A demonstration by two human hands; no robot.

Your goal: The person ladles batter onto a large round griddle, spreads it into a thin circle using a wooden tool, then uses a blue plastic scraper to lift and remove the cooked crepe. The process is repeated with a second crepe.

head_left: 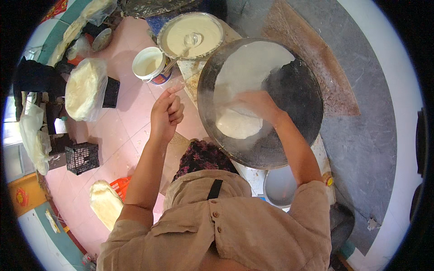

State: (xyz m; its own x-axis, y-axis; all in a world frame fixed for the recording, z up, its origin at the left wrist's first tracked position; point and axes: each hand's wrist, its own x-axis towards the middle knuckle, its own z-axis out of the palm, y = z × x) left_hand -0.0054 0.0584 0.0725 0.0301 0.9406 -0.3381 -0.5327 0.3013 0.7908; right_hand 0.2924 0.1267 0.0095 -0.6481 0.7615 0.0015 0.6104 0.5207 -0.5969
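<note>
A large round black griddle (289, 131) lies in front of me to the right. Pale batter (244, 67) coats its far and left parts in a thin sheet, with a thicker whitish patch (237, 124) nearer to me. Over that batter is my right hand (260, 104), smeared by motion; its fingers and anything in them cannot be made out. My left hand (168, 110) hovers left of the griddle, holding nothing, its index finger stretched out and the others loosely curled. Beyond it stand a white bucket (148, 63) with pale contents and a wide basin (192, 36) of batter with a ladle (192, 41) in it.
A brown board (312, 58) flanks the griddle's far right side. Close to me on the right sits a grey metal pan (280, 185). Leftward on the pink tiled floor are a plastic-wrapped stack of pale sheets (86, 90), a black crate (82, 158) and a red basket (121, 186).
</note>
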